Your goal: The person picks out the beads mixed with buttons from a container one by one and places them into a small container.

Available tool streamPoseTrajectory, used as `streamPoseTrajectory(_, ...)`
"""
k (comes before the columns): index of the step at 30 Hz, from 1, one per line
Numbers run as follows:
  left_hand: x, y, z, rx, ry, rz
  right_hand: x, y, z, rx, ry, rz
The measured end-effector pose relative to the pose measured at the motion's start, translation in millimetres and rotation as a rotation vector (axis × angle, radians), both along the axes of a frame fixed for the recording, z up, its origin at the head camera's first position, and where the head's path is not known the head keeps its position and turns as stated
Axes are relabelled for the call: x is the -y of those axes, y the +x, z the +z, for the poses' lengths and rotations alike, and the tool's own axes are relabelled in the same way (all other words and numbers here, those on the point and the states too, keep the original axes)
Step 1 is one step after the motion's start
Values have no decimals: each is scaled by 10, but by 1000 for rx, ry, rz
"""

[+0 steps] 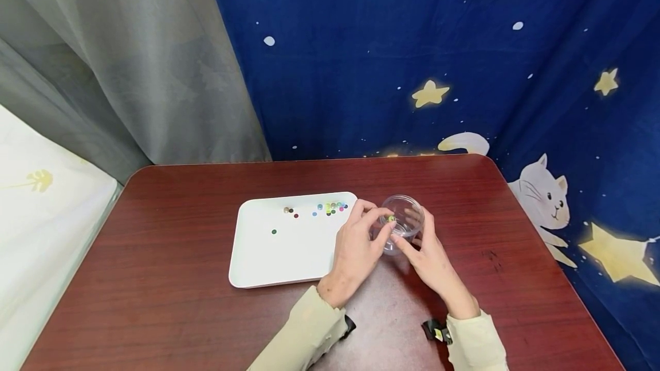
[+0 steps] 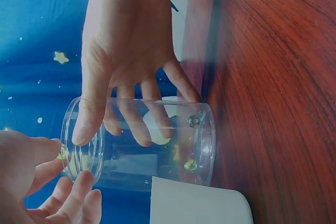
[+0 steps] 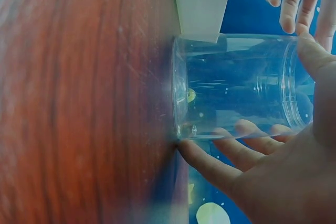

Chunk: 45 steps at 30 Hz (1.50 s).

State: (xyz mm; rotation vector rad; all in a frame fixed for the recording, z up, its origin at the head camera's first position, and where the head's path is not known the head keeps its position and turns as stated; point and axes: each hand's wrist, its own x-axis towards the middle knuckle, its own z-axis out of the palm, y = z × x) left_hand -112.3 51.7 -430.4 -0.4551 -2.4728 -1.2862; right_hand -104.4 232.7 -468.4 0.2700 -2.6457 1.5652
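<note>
A clear plastic jar [image 1: 406, 204] stands upright on the table, right of the white tray [image 1: 278, 259]. My right hand [image 1: 435, 262] holds it from the side, thumb by the rim and fingers spread along the far wall. Just over the mouth of the jar, my left hand [image 1: 356, 251] pinches a small yellow-green bead [image 1: 391, 218] between thumb and forefinger. At the bottom of the jar lie a yellowish-green bead [image 2: 190, 166] and a dark, glassy bead [image 2: 194, 121], both seen through the wall in the left wrist view.
Several coloured beads [image 1: 330, 208] cluster at the tray's back right, partly near my left hand. A dark green bead [image 1: 274, 232] and a few others lie farther left in the tray. The reddish-brown table [image 1: 170, 256] ends at a blue curtain [image 1: 340, 73] behind.
</note>
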Motion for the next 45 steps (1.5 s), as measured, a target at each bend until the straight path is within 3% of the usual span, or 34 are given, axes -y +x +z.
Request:
streamPoseTrajectory(18, 7, 6, 21, 23, -5, -10, -2, 5, -5, 0, -11, 4)
streamPoseTrajectory(30, 54, 15, 58, -32, -3, 2, -9, -4, -4, -8, -3, 0)
streamPoseTrajectory(40, 215, -26, 80, -100, 19, 60, 7, 0, 13, -3, -23, -20)
streamPoseTrajectory(45, 323, -38, 42, -99, -11, 95, 11, -1, 9, -9, -20, -26)
